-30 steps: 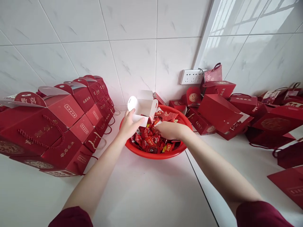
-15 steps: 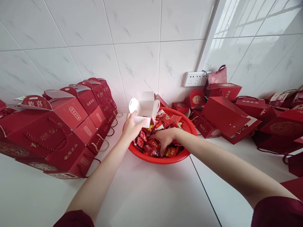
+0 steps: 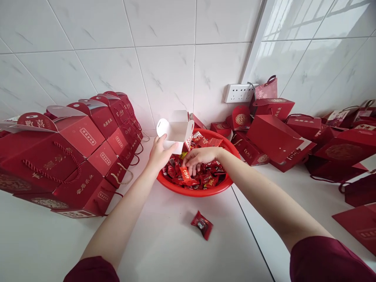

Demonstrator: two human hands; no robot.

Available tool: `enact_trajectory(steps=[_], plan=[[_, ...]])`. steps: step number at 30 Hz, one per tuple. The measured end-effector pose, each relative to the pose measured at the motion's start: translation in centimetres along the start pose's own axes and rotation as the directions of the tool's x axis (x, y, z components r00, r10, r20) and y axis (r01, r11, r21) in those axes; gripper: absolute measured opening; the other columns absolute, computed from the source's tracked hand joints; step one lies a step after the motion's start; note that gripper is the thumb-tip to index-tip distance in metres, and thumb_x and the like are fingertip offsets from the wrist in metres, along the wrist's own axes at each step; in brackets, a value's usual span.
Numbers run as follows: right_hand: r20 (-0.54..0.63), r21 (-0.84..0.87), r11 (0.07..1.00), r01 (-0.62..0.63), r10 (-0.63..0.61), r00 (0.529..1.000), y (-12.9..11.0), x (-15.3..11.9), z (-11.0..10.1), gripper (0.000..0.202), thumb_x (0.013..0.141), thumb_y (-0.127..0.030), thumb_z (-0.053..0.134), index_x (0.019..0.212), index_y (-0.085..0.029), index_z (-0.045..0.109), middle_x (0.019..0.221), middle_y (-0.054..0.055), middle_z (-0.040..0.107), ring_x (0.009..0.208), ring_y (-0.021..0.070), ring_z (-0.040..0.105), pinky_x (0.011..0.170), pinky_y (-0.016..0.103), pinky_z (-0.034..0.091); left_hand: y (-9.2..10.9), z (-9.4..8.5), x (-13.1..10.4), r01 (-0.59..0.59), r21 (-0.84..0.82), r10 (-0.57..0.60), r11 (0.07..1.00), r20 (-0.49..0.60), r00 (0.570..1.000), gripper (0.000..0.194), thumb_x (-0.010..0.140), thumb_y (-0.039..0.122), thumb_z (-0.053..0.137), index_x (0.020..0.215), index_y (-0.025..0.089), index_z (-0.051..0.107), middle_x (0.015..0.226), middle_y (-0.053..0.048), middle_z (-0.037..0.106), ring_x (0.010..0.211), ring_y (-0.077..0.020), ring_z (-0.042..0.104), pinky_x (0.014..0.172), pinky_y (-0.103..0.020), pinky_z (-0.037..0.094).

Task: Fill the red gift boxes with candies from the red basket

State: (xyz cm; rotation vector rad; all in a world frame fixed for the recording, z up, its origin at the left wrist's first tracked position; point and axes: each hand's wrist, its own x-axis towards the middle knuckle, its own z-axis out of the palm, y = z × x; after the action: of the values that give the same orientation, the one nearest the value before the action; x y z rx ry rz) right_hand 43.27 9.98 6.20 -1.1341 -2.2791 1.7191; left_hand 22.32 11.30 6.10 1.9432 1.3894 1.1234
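Observation:
My left hand (image 3: pixel 161 153) grips the near side of an opened gift box (image 3: pixel 176 132), white inside, tilted over the back left of a red plastic basket (image 3: pixel 192 192). Its thumb presses on the near flap. Inside the basket lie many wrapped candies (image 3: pixel 211 170) in red, with a few yellow ones. My right hand (image 3: pixel 198 159) is over the pile, fingers closed on a bright red candy packet (image 3: pixel 186 174). One dark red wrapped candy (image 3: pixel 202 225) lies on the white counter in front of the basket.
Closely packed red gift boxes (image 3: pixel 96 145) with rope handles stand at left. More red boxes (image 3: pixel 273 139) lie jumbled at right, below a wall socket strip (image 3: pixel 240 93). White tiles (image 3: pixel 164 78) rise behind the counter (image 3: pixel 164 235).
My right hand has come up out of the candies with a red packet. A dark red candy now lies on the counter in front of the basket. My left hand still holds the box.

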Motion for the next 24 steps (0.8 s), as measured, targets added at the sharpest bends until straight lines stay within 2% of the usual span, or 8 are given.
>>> enact_trajectory(steps=[6,8,10,11,14,17,21,24], plan=[[-0.451,-0.204,0.975,-0.087,-0.014,0.893,-1.3,-1.5,0.6,0.019,0.092,-0.015,0.051,0.104,-0.013,0.065,0.101,0.012,0.075,0.09,0.0209,0.07,0.087,0.035,0.052,0.1,0.1,0.2,-0.002,0.007,0.002,1.0,0.006,1.0,0.068,0.081,0.05,0.067,0.142,0.02,0.053,0.149,-0.012,0.046,0.142,-0.0309,0.042,0.119,-0.043,0.034],[-0.618,-0.286,0.958,-0.031,-0.16,0.77,-3.0,-3.5,2.7,0.022,0.098,-0.019,0.043,0.111,-0.017,0.062,0.119,0.01,0.069,0.111,0.0199,0.062,0.1,0.035,0.044,0.0,0.2,0.3,0.0,-0.003,0.0,1.0,0.005,1.0,0.07,0.081,0.05,0.067,0.142,0.018,0.053,0.148,-0.013,0.047,0.142,-0.0311,0.042,0.119,-0.043,0.034],[-0.672,-0.523,0.847,0.094,-0.478,0.566,-4.7,-5.6,6.4,0.023,0.102,-0.025,0.04,0.111,-0.019,0.061,0.11,0.008,0.069,0.101,0.0185,0.063,0.092,0.033,0.046,-0.1,0.2,0.4,0.01,-0.009,-0.01,1.0,0.009,1.0,0.07,0.08,0.049,0.068,0.142,0.018,0.053,0.148,-0.013,0.046,0.142,-0.0315,0.042,0.119,-0.043,0.034],[-0.601,-0.601,0.788,0.138,-0.559,0.572,-5.3,-6.5,8.7,0.023,0.103,-0.025,0.04,0.106,-0.019,0.061,0.104,0.007,0.069,0.095,0.0172,0.063,0.086,0.031,0.047,-0.1,0.2,0.4,0.011,-0.01,-0.011,1.0,0.011,1.0,0.07,0.08,0.048,0.068,0.142,0.019,0.053,0.149,-0.012,0.046,0.142,-0.0315,0.042,0.119,-0.043,0.034],[-0.281,-0.789,0.599,0.141,-0.555,0.783,-4.8,-7.7,15.8,0.029,0.103,-0.041,0.045,0.096,-0.02,0.064,0.085,0.006,0.067,0.075,0.0192,0.062,0.068,0.032,0.048,0.0,0.2,0.4,0.016,0.0,-0.016,1.0,0.018,1.0,0.067,0.081,0.047,0.067,0.141,0.022,0.053,0.149,-0.011,0.046,0.142,-0.031,0.042,0.119,-0.043,0.035],[-0.269,-0.862,0.505,-0.043,-0.385,0.883,-1.7,-7.0,20.9,0.046,0.092,-0.056,0.06,0.114,-0.015,0.064,0.1,0.013,0.068,0.082,0.0271,0.064,0.064,0.038,0.049,0.3,0.1,0.2,0.006,0.007,-0.006,1.0,0.011,1.0,0.066,0.081,0.046,0.068,0.14,0.021,0.055,0.148,-0.011,0.048,0.141,-0.0308,0.043,0.118,-0.042,0.036],[-0.22,-0.892,0.447,-0.066,-0.301,0.928,1.1,-6.1,22.6,0.028,0.093,-0.017,0.054,0.12,-0.014,0.062,0.111,0.014,0.068,0.087,0.0254,0.065,0.064,0.036,0.05,0.7,-0.1,-0.1,-0.129,0.032,0.13,0.991,-0.035,0.991,0.067,0.076,0.039,0.074,0.139,0.022,0.056,0.141,-0.009,0.053,0.139,-0.0302,0.046,0.117,-0.039,0.038],[-0.143,-0.846,0.53,0.059,-0.332,0.932,-0.2,-7.2,21.1,0.024,0.095,-0.012,0.046,0.109,-0.019,0.064,0.103,0.008,0.07,0.088,0.0221,0.064,0.073,0.034,0.053,0.9,-0.2,-0.4,-0.231,0.074,0.236,0.97,-0.074,0.969,0.067,0.076,0.034,0.074,0.14,0.022,0.056,0.136,-0.009,0.056,0.135,-0.0288,0.05,0.117,-0.038,0.039]])
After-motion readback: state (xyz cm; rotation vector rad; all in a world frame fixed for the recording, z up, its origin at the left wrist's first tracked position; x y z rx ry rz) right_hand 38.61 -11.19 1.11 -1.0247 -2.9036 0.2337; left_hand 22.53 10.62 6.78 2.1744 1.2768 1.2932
